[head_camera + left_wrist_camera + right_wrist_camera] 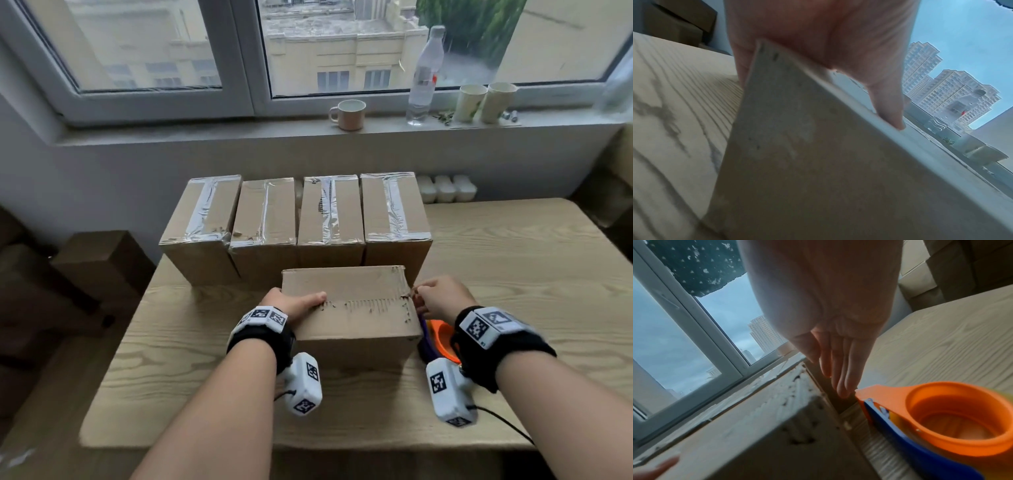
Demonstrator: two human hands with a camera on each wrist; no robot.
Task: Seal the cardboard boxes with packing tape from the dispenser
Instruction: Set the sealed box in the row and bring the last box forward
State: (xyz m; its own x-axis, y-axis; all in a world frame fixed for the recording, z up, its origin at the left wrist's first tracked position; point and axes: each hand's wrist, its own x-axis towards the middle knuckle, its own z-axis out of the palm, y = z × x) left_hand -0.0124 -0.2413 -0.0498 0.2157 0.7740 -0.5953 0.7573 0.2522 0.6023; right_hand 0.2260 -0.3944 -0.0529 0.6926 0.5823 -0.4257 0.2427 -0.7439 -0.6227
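An untaped cardboard box lies lengthwise on the wooden table right in front of me, its top seam rough and torn. My left hand grips its left end, thumb along the top edge and fingers down the side. My right hand is at the box's right top corner; its fingers point straight down against the right side of the box. The orange and blue tape dispenser lies on the table under my right wrist, seen close in the right wrist view. Neither hand holds it.
Several taped boxes stand in a row just behind the front box. The windowsill holds a mug, a water bottle and two paper cups. Brown boxes sit off the table's left edge.
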